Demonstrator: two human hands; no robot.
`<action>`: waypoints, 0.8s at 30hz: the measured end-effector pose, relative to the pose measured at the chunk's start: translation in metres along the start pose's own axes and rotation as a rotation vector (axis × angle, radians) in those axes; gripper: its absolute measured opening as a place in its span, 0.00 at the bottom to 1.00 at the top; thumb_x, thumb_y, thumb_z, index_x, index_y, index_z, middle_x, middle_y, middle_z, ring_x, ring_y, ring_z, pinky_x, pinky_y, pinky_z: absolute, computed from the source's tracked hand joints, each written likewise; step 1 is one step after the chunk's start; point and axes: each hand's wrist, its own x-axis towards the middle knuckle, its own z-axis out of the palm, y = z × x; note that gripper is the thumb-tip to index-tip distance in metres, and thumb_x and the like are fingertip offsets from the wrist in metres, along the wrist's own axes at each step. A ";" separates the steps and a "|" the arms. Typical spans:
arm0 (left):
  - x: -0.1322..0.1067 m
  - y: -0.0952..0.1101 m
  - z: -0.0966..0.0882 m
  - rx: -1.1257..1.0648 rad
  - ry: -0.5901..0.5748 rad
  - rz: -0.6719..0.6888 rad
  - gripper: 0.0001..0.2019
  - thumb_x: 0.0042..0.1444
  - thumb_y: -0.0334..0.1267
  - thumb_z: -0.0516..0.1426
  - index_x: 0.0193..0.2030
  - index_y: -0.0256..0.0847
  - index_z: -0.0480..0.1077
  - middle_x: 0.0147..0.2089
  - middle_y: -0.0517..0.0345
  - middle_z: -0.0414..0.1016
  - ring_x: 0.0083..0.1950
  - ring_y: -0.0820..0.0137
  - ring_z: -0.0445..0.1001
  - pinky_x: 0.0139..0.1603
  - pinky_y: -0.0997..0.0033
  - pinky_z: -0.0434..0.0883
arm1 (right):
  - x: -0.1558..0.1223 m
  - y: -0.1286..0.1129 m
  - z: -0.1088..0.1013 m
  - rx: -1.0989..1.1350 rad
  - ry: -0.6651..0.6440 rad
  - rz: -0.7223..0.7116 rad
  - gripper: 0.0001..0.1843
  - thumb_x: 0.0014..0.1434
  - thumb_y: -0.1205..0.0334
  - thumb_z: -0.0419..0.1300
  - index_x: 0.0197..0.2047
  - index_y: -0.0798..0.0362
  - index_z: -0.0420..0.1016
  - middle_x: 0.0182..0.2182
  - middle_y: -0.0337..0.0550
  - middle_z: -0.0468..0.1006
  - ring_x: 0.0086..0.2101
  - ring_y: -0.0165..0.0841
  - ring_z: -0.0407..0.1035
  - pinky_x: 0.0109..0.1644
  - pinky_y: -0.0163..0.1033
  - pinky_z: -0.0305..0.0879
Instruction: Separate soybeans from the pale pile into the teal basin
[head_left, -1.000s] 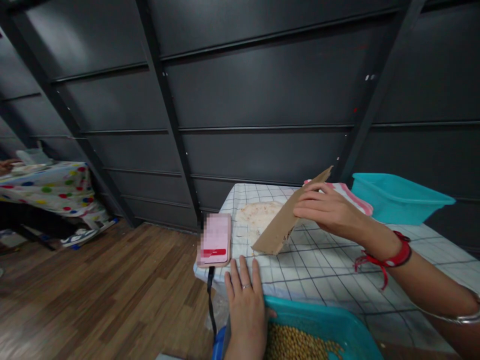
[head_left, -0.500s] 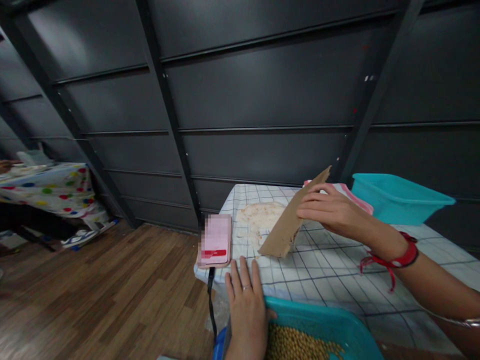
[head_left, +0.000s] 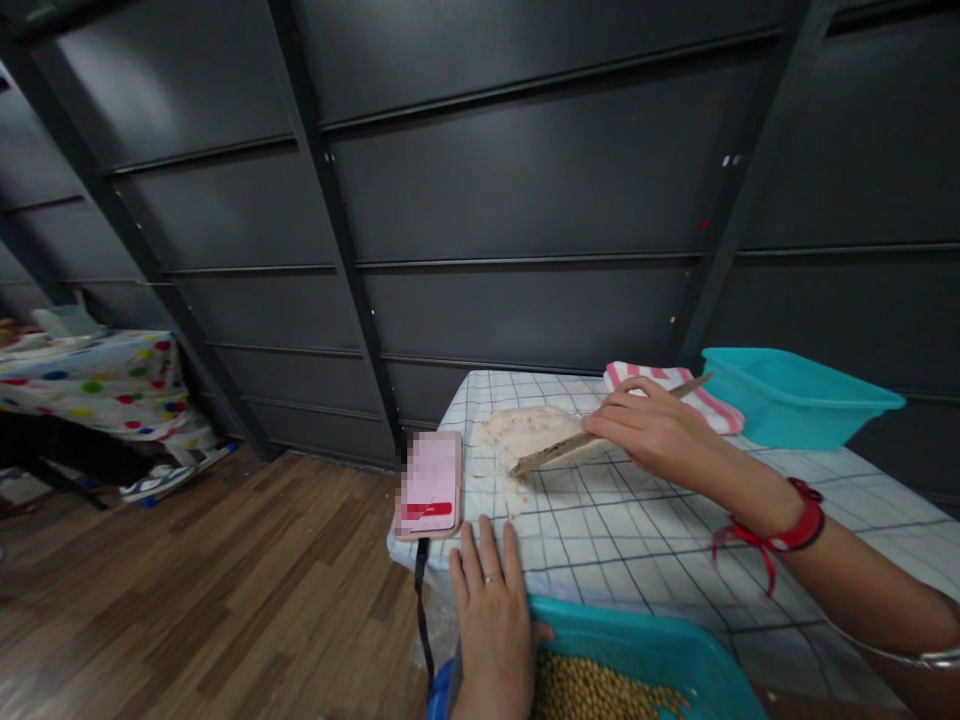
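Observation:
My right hand [head_left: 637,425] pinches a piece of brown cardboard [head_left: 551,455], now seen almost edge-on. The cardboard's lower edge is at the near side of a pale, crumbly powder patch [head_left: 517,428] spread on the checked tablecloth [head_left: 600,530]. My left hand [head_left: 495,625] lies with fingers stretched at the left rim of a teal tub [head_left: 637,630], fingertips reaching onto the cloth. Inside the tub are small yellowish beans [head_left: 600,690]. Just beyond my left fingertips rests a pink phone [head_left: 431,490], partly pixelated.
At the back right stand a second teal tub [head_left: 799,400] and a folded pink-striped towel [head_left: 720,410]. A dark panelled wall [head_left: 525,200] rises behind the table. A black strap [head_left: 421,600] hangs off the table's left edge. Far left, a dotted-cloth table [head_left: 97,380] and a person's shoe [head_left: 157,482] show.
My right hand has tilted the cardboard from showing its broad face to nearly edge-on, and moved slightly left. More of the powder and towel shows. My left hand stays put.

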 end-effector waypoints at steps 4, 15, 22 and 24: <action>0.000 0.000 -0.002 -0.016 -0.014 -0.004 0.41 0.33 0.44 0.64 0.58 0.40 0.57 0.61 0.39 0.60 0.61 0.48 0.56 0.57 0.45 0.61 | -0.005 -0.001 -0.011 0.025 0.014 0.010 0.17 0.58 0.77 0.41 0.35 0.55 0.68 0.26 0.41 0.73 0.29 0.33 0.63 0.38 0.41 0.53; 0.001 -0.001 0.001 -0.020 0.086 0.017 0.43 0.28 0.48 0.65 0.56 0.39 0.61 0.58 0.39 0.63 0.59 0.47 0.60 0.54 0.46 0.64 | -0.021 -0.010 -0.015 0.054 0.009 0.084 0.15 0.53 0.79 0.45 0.35 0.55 0.69 0.27 0.42 0.74 0.29 0.33 0.64 0.40 0.41 0.56; 0.001 -0.001 0.000 -0.015 0.108 0.018 0.43 0.28 0.48 0.65 0.55 0.35 0.61 0.58 0.39 0.64 0.58 0.47 0.61 0.54 0.46 0.65 | -0.029 -0.014 -0.021 0.060 0.018 0.114 0.15 0.53 0.78 0.44 0.35 0.56 0.69 0.27 0.43 0.74 0.30 0.33 0.64 0.40 0.42 0.58; 0.001 -0.002 -0.001 -0.009 0.093 0.022 0.43 0.29 0.48 0.65 0.56 0.34 0.61 0.58 0.39 0.63 0.58 0.47 0.60 0.54 0.47 0.65 | -0.030 -0.016 -0.020 0.078 0.019 0.118 0.15 0.53 0.79 0.44 0.35 0.56 0.69 0.27 0.43 0.73 0.30 0.33 0.64 0.40 0.43 0.58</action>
